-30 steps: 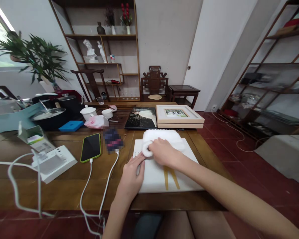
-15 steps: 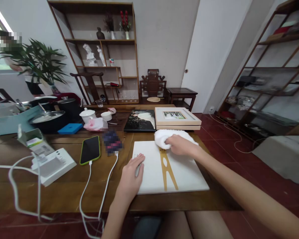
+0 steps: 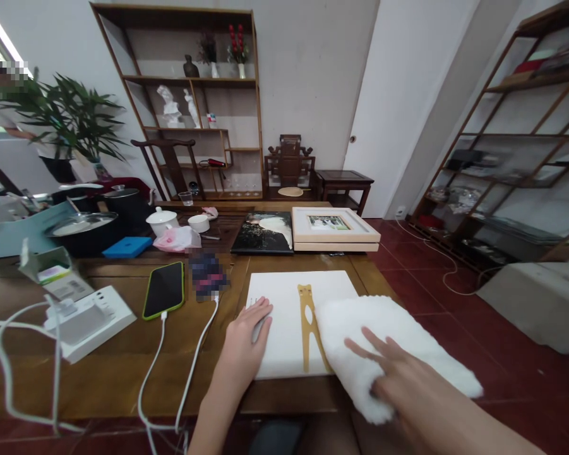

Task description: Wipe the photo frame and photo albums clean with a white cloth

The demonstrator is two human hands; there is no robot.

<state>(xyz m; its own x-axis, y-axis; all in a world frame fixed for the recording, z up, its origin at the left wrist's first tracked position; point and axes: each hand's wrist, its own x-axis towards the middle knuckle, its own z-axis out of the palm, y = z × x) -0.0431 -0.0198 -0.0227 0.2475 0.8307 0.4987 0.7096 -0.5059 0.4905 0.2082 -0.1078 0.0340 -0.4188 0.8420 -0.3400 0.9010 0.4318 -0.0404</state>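
A white canvas point(image 3: 279, 316) with a thin gold figure point(image 3: 307, 316) painted on it lies flat on the wooden table point(image 3: 113, 373). My left hand point(image 3: 244, 341) rests flat on the canvas's left edge, fingers stretched out. A fluffy white cloth point(image 3: 360, 328) covers the canvas's near right corner and hangs past the table's edge. My right hand point(image 3: 393, 373) lies on top of the cloth with its fingers spread; the thumb is out of sight.
Left of the canvas lie a green-cased phone point(image 3: 163, 289), white cables point(image 3: 189, 373) and an open white box point(image 3: 83, 319). Behind it lie a dark picture point(image 3: 263, 232) and stacked framed pictures point(image 3: 329, 226). Pots point(image 3: 83, 229) and a teapot point(image 3: 162, 221) stand at the back left. A person point(image 3: 9, 107) stands by the plant.
My right hand has swept the cloth from the canvas's far edge, rightwards, then down to its near right corner, and the cloth has spread out. My left hand has stayed on the left edge.
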